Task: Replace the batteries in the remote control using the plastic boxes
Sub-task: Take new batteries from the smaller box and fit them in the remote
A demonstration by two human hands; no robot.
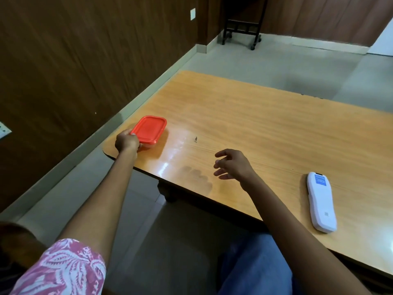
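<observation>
1. Hands first: the left hand (127,142) is at the near left corner of the counter (255,128). Its grip is pinching the near end of a box (148,133).
2. The box has a red lid (149,129). The lid is on. The clear bottom part peeks out under the lid, beside the fingers.
3. The box sits on the counter, close to the left edge.
4. The right hand (232,165) is in the middle, over the near edge of the counter. Its grip is spread wide, with the fingers a bit bent. It holds nothing.
5. A faint shadow of the fingers shows on the shiny top, just left of that hand.
6. The remote (321,202) is white. It lies flat on the counter at the right, well apart from both hands.
7. The remote has a blue sticker (320,179) near its far end and a tiny square mark near the close end. I cannot tell if its back cover is open.
8. A small dark speck (195,139) lies on the counter between the box and the right hand.
9. A pink and white sleeve (63,271) covers the upper left arm. Blue jeans (255,267) show below the counter.
10. A black stand on wheels (242,24) is on the floor by the far brown wall.
</observation>
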